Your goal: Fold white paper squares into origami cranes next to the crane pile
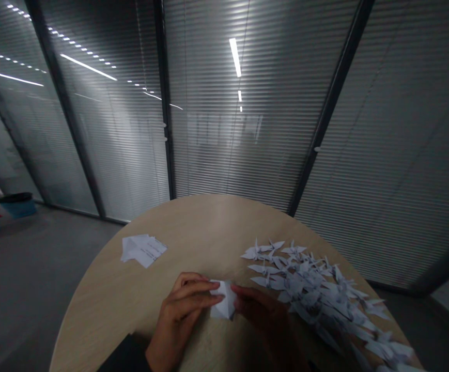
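Filling background, wall of blinds (228, 155) is divided by dark frames (169, 160). Round table (208, 237) is placed before it. On table's right side, paper cranes (313, 289) are heaped. At far left, blue bucket (18, 208) is set on floor (46, 268). Paper sheets (144, 250) are piled loosely at table's left. Between hands, over table's near part, folded paper (228, 298) is held: left side pressed by fingers of left hand (180, 305), right edge pinched by right hand (261, 307).
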A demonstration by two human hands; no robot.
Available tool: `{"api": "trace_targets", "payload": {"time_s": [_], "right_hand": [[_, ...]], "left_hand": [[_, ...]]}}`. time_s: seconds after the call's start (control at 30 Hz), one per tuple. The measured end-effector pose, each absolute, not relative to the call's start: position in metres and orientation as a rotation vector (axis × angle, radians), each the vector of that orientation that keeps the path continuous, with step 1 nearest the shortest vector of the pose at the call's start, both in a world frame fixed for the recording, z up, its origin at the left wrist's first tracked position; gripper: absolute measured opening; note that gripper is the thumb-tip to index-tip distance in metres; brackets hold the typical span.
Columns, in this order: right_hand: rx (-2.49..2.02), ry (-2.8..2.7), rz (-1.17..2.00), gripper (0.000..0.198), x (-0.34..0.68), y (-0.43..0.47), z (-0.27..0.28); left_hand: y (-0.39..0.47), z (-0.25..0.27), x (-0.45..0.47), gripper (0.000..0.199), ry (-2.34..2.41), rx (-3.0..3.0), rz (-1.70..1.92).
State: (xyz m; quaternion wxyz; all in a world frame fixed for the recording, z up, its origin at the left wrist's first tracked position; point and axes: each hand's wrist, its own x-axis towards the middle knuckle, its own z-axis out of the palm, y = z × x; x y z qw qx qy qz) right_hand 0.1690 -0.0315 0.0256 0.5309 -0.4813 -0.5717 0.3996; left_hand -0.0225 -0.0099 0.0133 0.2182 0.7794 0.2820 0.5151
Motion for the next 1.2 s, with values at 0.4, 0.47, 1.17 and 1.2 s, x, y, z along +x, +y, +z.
{"api": "trace_targets", "payload": {"time_s": [0.4,0.47,1.17,1.2], "right_hand": [[-1.177,-1.568,0.431,0.025,0.173,-0.037,0.013],[-1.145,-1.609,0.394,0.025,0.172,-0.037,0.011],[-1.105,-1.752,0.025,0.029,0.171,-0.042,0.018],[-1.111,-1.744,0.009,0.028,0.171,-0.043,0.019]], "left_hand": [[-0.013,0.018,-0.012,0.031,1.003,1.909,1.268],[-0.012,0.014,-0.013,0.03,0.963,1.933,1.289],[-0.016,0.022,-0.012,0.017,0.925,2.069,1.451],[-0.016,0.022,-0.012,0.017,0.929,2.083,1.451]]}}
